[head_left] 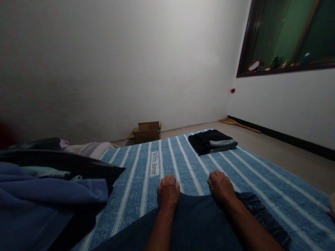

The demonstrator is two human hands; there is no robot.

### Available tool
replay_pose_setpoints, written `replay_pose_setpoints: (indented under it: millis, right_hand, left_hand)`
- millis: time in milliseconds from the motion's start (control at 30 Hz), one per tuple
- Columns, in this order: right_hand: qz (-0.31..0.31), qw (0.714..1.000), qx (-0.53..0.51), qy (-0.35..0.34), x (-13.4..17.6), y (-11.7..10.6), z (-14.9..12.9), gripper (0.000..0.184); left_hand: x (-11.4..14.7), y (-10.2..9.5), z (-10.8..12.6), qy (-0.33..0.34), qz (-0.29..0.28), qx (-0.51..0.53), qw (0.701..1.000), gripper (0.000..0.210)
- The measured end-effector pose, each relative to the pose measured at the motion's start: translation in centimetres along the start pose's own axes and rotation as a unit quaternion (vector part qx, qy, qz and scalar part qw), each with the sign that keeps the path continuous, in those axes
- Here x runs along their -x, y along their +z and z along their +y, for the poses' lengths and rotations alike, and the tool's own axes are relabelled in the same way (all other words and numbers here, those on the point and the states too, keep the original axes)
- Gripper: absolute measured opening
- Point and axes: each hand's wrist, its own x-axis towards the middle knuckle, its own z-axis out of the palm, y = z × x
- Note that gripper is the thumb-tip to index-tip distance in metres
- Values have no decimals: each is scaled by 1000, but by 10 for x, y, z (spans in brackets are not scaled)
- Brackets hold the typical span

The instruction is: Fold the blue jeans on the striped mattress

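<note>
A dark blue garment (196, 219) lies across the near part of the bed, its far edge sagging slightly between my hands. My left hand (169, 191) is closed on the left end of that edge, fingers curled under and partly hidden. At the right end, my right hand (222, 184) grips the cloth in the same way. A creased dark blue section (261, 212), which looks like denim, shows beyond my right forearm. I cannot tell which kind of garment it is.
The blue striped bedcover (180, 167) carries a "With love" label (154, 164). Folded dark clothes (211, 141) lie at the far right edge. On the left is a pile of loose clothes (52, 191). Behind the bed stand an open cardboard box (147, 132) and a wall (131, 62).
</note>
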Motion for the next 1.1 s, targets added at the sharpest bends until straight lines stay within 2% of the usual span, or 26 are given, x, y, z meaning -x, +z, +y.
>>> replay_pose_setpoints:
  millis: [1100]
  right_hand:
    - [-10,1000,-2,-3,0,3,2,15]
  left_hand:
    - [2,-1,0,-8,-4,11,1000,8]
